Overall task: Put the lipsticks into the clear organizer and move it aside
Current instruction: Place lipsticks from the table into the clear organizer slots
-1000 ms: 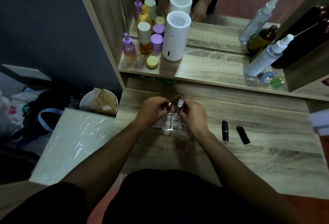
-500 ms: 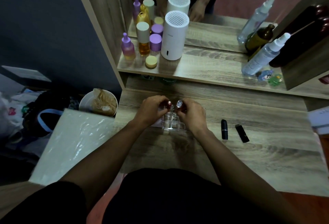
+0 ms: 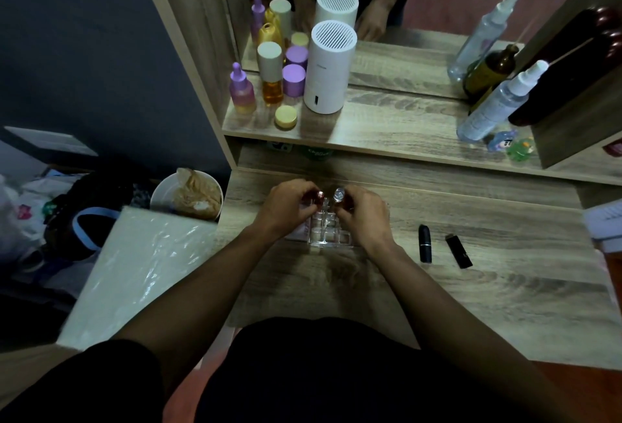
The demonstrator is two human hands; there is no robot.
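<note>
Wooden table (image 3: 505, 288): lying under both hands. Clear organizer (image 3: 331, 236): sitting on the table between the hands, its near compartments showing empty. Left hand (image 3: 286, 209): gripping a red-topped lipstick (image 3: 319, 195) at the organizer's far side. Right hand (image 3: 365, 217): gripping a silver-topped lipstick (image 3: 338, 193) just beside it. Two black lipsticks (image 3: 425, 243) (image 3: 459, 251): lying flat, right of the right hand.

A clear gridded organizer (image 3: 331, 236) holds two upright lipsticks (image 3: 328, 195); two black lipsticks (image 3: 424, 243) lie flat to its right.
</note>
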